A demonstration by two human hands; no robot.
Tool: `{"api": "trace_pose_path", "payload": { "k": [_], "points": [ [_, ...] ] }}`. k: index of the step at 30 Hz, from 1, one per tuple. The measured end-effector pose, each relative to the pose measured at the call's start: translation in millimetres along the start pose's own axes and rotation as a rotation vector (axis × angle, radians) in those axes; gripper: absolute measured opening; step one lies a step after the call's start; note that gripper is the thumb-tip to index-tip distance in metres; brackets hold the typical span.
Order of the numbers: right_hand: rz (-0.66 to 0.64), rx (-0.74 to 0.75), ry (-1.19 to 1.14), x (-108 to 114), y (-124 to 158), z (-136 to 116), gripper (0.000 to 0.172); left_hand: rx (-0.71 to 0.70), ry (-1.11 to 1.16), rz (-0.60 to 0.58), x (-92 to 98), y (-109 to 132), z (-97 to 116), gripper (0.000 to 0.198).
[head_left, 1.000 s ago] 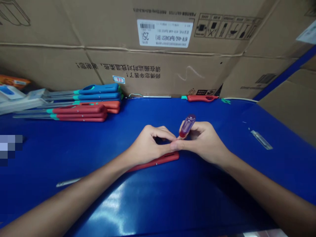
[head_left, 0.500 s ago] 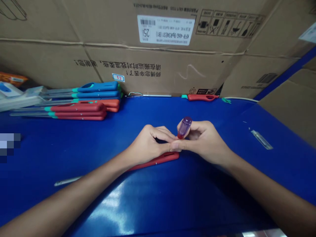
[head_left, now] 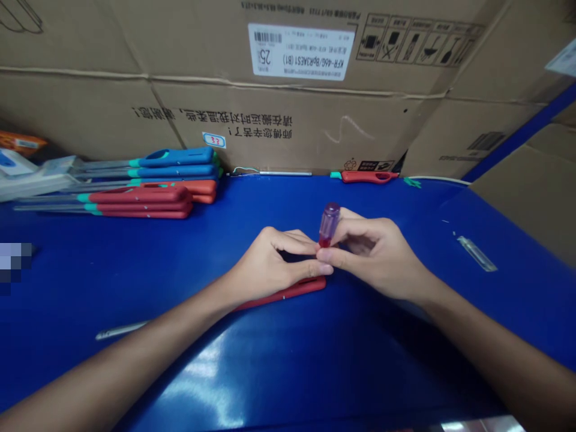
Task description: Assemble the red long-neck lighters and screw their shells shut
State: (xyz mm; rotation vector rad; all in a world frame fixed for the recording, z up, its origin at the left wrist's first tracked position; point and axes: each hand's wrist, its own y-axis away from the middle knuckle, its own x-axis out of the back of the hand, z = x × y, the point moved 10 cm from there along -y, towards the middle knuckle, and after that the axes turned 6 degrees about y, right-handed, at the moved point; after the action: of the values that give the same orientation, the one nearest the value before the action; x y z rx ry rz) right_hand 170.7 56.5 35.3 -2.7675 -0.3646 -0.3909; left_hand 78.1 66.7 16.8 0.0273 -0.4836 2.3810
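My right hand [head_left: 375, 252] pinches a small screwdriver [head_left: 330, 225] with a clear purple handle and a red collar, held nearly upright. Its shaft and tip are hidden by fingers. My left hand [head_left: 281, 264] meets it at the fingertips, thumb and fingers pressed together. Whatever sits in that pinch is too small or covered to make out. Below the left hand a red long-nozzle lighter [head_left: 288, 294] lies on the blue table; the wrist and forearm cover part of it, and its metal tube [head_left: 119, 330] shows left of the forearm.
Blue lighters [head_left: 180, 157] and red lighters [head_left: 144, 204] are stacked at the left. Along the carton [head_left: 306, 102] lie a thin metal tube [head_left: 285, 174], a red lighter body [head_left: 366, 177] and green pieces [head_left: 411, 182]. A clear plastic piece [head_left: 477, 253] lies at right.
The screwdriver handle has shifted slightly left and stands straighter. My right thumb and fingers have moved on it, and the left thumb tip now shows. The lighter below stays put.
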Motion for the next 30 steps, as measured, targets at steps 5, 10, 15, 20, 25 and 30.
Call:
{"api": "trace_pose_path", "payload": {
  "k": [5, 10, 15, 20, 25, 30],
  "points": [
    [0.027, -0.016, 0.025, 0.6, 2.6, 7.3, 0.017, -0.089, -0.137, -0.083, -11.1, -0.1, 7.6, 0.02],
    [-0.111, -0.045, -0.047, -6.8, 2.5, 5.7, 0.013, -0.067, -0.209, -0.098, -12.8, -0.4, 1.2, 0.026],
    [-0.072, -0.101, -0.087, -6.2, 1.1, 11.0, 0.014, -0.074, -0.192, -0.109, -12.7, 0.1, 2.0, 0.024],
    [0.021, -0.119, -0.128, -0.2, 0.2, 15.5, 0.029, -0.029, -0.23, -0.118, -13.3, 0.2, -1.1, 0.022],
    [-0.135, -0.117, -0.137, -10.2, -0.3, 10.9, 0.02, -0.062, -0.196, -0.095, -13.1, -0.5, 0.9, 0.023],
    [0.034, -0.167, -0.148, -0.1, 0.6, 22.0, 0.031, -0.044, -0.218, -0.124, -14.7, -0.7, -0.9, 0.024]
  ]
}}
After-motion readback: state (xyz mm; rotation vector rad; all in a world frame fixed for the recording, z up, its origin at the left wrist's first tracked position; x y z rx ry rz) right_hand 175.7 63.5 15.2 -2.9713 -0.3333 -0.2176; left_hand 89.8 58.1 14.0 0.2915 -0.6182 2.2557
